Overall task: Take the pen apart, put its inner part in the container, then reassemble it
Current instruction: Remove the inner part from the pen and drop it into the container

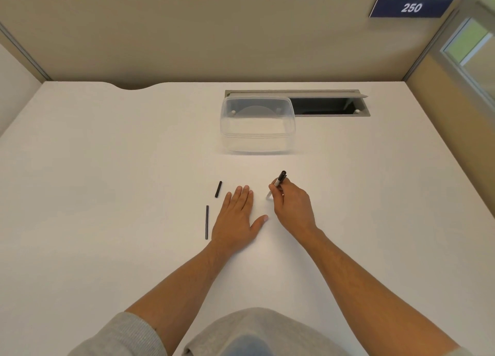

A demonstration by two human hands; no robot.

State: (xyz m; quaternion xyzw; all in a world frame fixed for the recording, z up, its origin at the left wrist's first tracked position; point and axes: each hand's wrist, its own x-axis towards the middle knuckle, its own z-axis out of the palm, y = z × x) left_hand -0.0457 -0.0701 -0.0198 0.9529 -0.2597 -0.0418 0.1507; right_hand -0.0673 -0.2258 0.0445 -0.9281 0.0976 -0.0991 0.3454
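My right hand (290,205) is shut on the pen barrel (280,179), whose black end sticks up past my fingers while its pale tip points down at the table. My left hand (237,216) lies flat on the white table, palm down, fingers apart, holding nothing. Just left of it lie two loose pen parts: a short black cap piece (218,189) near my fingertips and a long thin dark inner rod (206,222) beside my palm. The clear plastic container (257,124) stands open farther back, with nothing visible inside.
A cable slot with a grey frame (329,106) opens in the table behind and right of the container. Beige partition walls close off the back and right sides. A blue sign reading 250 (411,7) hangs at the upper right.
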